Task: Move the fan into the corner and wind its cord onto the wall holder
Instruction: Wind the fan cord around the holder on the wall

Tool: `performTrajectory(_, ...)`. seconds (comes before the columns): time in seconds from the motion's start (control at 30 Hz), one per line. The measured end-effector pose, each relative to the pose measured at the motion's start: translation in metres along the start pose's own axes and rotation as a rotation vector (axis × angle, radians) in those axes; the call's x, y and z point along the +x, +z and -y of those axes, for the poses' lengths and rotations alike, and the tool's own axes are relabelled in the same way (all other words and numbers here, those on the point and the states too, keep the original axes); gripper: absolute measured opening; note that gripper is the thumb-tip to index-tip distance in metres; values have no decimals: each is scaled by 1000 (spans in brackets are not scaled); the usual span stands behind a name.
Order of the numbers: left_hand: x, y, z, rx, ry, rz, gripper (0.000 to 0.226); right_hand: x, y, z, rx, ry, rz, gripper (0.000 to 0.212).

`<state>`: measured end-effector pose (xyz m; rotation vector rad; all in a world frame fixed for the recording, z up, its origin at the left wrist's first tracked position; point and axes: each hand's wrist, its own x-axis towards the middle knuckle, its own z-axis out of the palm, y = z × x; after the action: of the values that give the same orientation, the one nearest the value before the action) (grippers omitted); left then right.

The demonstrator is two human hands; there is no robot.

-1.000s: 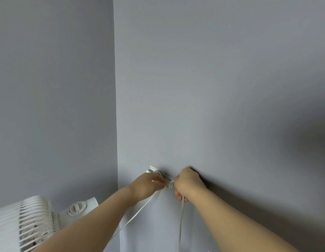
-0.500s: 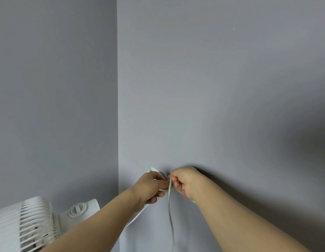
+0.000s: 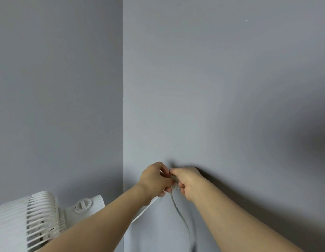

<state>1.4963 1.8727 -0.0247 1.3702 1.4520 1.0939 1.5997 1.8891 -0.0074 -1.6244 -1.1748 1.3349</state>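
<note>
A white fan [image 3: 31,220] with a ribbed grille and a round knob stands at the lower left, in the corner where two grey walls meet. Its white cord [image 3: 181,215] hangs down the right-hand wall from between my hands. My left hand [image 3: 154,180] and my right hand [image 3: 189,180] are pressed together against that wall, both closed on the cord where it is wound. The wall holder is hidden behind my fingers. A second flat strand of the cord [image 3: 145,210] runs down and left under my left wrist.
Two plain grey walls meet at a vertical corner line [image 3: 123,106]. My forearms cross the lower part of the view and hide the fan's stand and the floor.
My two hands have closed in on each other at the holder. The loose strand now hangs from between them and curves to the right lower down.
</note>
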Motion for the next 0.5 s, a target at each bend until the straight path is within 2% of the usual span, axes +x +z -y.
performTrajectory(0.17,6,-7,6,251,200,-171,35,8,-1,-1,2,-14,35,23)
performTrajectory(0.27,16,-18,10,404,245,-262,44,18,-1,-8,-182,-130,17,27)
performTrajectory(0.4,28,-26,14,665,254,-251,33,25,0,-22,-484,-305,1,21)
performTrajectory(0.5,42,-41,17,667,177,-160,21,22,1,-26,-648,-379,-3,17)
